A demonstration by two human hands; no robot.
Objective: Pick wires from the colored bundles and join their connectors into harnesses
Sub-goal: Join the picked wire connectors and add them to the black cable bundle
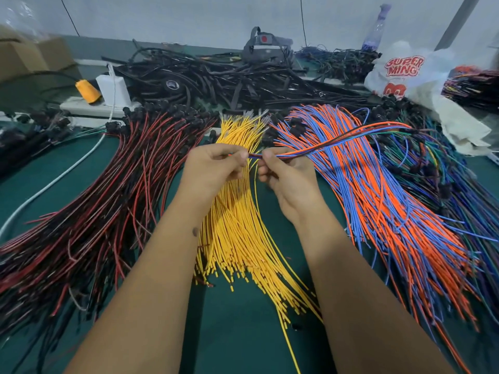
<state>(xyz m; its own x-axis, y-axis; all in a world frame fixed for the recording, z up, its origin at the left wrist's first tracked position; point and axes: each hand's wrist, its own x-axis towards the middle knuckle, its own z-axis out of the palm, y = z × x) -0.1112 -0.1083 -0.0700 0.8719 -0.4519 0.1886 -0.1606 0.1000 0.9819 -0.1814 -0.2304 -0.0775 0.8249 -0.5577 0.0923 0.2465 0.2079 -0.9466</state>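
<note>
We hold a thin bunch of picked wires (337,139) between our two hands above the yellow bundle (237,233), which lies on the green table (237,333). Our left hand (216,168) is curled, thumb and fingertips pinching the near ends of the bunch, where a speck of orange shows. Our right hand (286,174) pinches the same wires just beside it, and one loose yellow wire (255,182) hangs down from there. Whatever connector we are working on is hidden inside the left fingers, so we cannot tell whether anything is joined yet.

The bunch arcs away to the right, over the orange and blue bundle (378,206), and its far end sinks among the dark mixed wires (432,163). That is probably the main risk: if we pull toward us, the far end may snag there and drag neighbours out of their pile, or be tugged out of our pinch.

The grip is on thin, slippery insulation with ends close together; a wire could slip back and fall among its own colour. The hanging yellow wire may catch in the bundle below. Working partly by feel, we may also seat an end in the wrong slot. The red and black bundle (94,211) lies well clear on the left.
</note>
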